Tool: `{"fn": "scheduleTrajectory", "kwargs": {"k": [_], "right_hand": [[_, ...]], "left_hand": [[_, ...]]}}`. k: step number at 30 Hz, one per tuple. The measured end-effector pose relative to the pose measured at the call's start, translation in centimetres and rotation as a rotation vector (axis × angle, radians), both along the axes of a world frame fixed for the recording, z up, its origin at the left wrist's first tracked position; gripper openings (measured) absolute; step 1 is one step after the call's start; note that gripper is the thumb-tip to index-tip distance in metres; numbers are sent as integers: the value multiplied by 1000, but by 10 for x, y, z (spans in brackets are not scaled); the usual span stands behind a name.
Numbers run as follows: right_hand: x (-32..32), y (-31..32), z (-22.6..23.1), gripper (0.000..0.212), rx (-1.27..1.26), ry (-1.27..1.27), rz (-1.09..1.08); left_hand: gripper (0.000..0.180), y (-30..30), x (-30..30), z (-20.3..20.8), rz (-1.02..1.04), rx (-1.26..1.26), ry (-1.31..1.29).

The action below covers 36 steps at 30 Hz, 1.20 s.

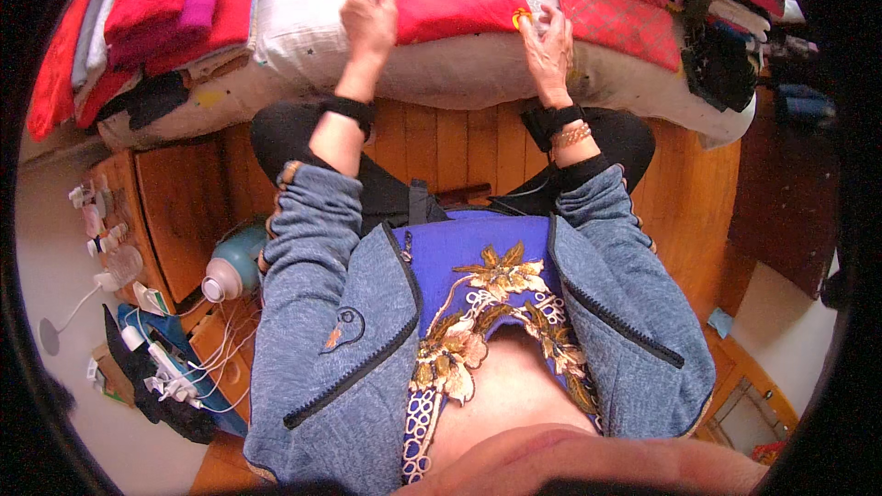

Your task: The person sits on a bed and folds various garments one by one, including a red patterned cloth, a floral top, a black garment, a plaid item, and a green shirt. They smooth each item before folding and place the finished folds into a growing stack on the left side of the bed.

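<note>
A red garment (450, 2), smoothed out flat, lies on the white-covered bed edge in front of me. My left hand (369, 18) is at its left edge, fingers bent and somewhat blurred; whether they pinch the cloth is unclear. At the garment's lower right corner is my right hand (548, 48), its thumb and fingers apart, with no cloth visibly gripped. A small orange-yellow spot (521, 17) shows beside the right thumb; I cannot tell if it belongs to the garment. Both wrists wear black bands, and the right one also has a beaded bracelet (571, 135).
Folded red and purple clothes (161, 14) are piled at left on the bed (441, 73). A red patterned cloth (616, 14) and dark clothes (721, 60) lie at right. A teal flask (237, 262) and a power strip (170, 367) with cables stand by the wooden cabinet (179, 220).
</note>
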State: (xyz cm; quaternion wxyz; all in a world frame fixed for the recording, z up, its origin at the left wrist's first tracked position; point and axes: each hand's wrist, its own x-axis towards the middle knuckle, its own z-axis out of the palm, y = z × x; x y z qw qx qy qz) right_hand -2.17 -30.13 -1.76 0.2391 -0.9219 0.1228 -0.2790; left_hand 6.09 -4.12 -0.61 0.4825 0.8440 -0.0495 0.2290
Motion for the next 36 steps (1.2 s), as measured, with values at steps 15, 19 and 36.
{"fn": "scheduleTrajectory", "kwargs": {"k": [15,19,36], "right_hand": [[86,28,-47,56,-368,52,428],[83,3,-47,56,-280,40,283],[59,16,-14,51,-316,-98,374]], "left_hand": [[72,-42,7,-51,-161,790,-14],[77,-31,18,-53,-102,675,-48],[51,-46,3,-27,-236,532,-262]]}}
